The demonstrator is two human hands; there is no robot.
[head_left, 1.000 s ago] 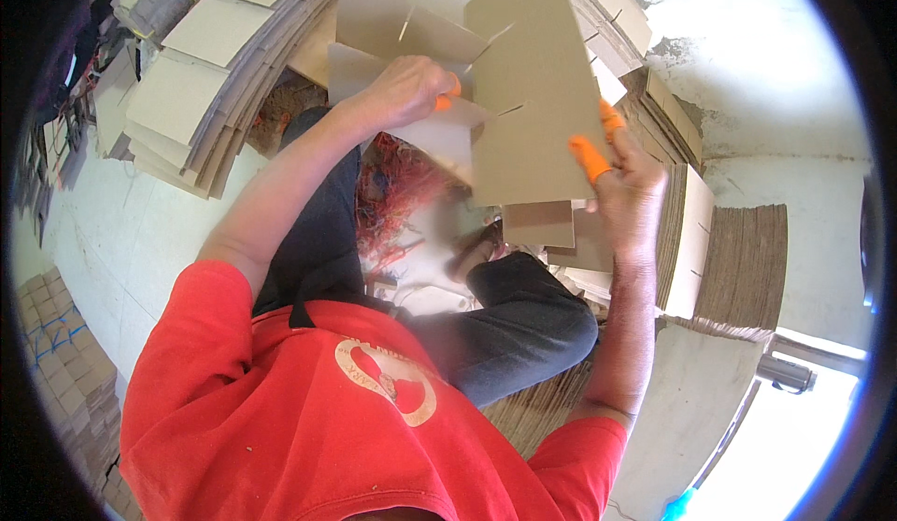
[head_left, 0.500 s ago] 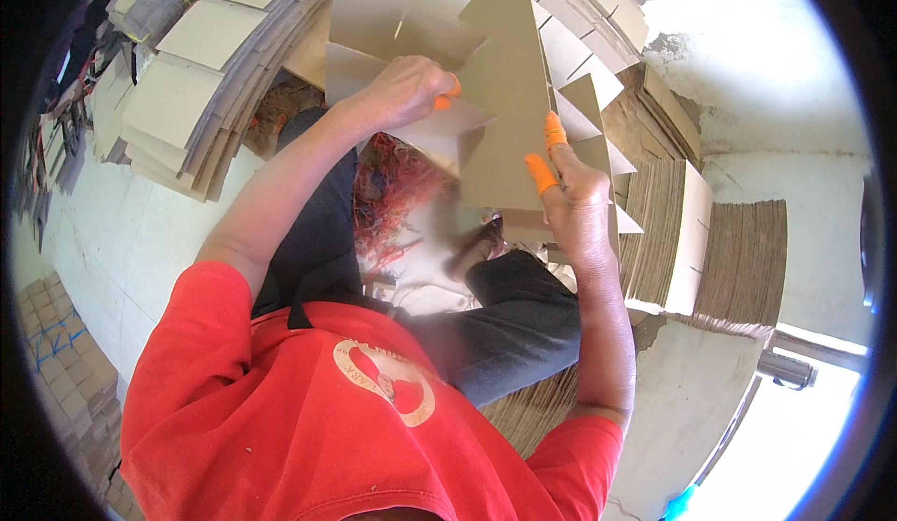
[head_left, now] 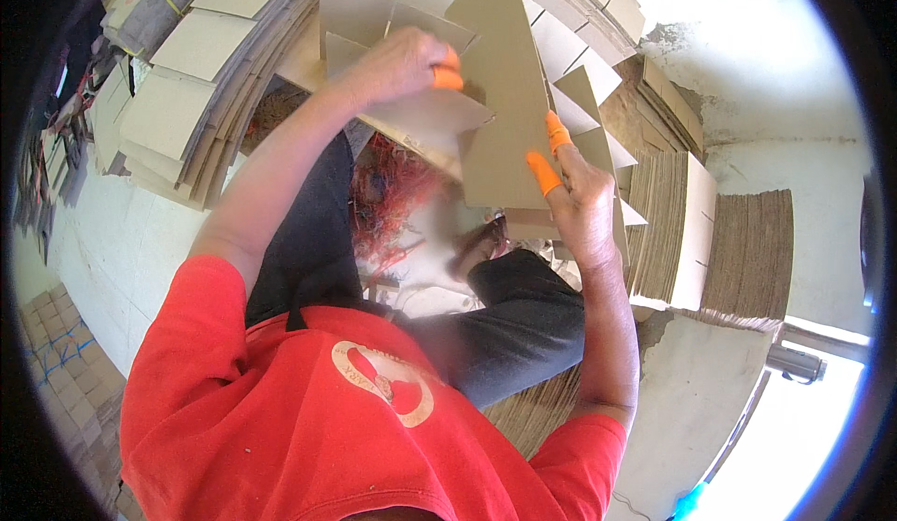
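A cardboard divider (head_left: 505, 110) of crossed, slotted strips stands in front of me, its broad tan panel tilted upright. My right hand (head_left: 581, 185) grips that panel at its right edge, with orange finger covers on the thumb and a finger. My left hand (head_left: 402, 68) is closed at the left side of the divider, next to a cardboard strip (head_left: 430, 110) that crosses the panel. Orange covers show on its fingertips too. The back of the left hand hides much of what its fingers pinch, but they appear to be on the strip.
Slotted cardboard sheets (head_left: 201, 44) lie in overlapping stacks at the upper left. More stacked strips (head_left: 659, 231) stand at the right, beside a brown stack (head_left: 747, 255). Red stringy scraps (head_left: 392, 203) lie on the floor between my legs. A white wall (head_left: 775, 82) rises at the right.
My left hand has moved up a little, and the strip beside it has shifted. My right hand keeps its grip on the panel, almost in the same place.
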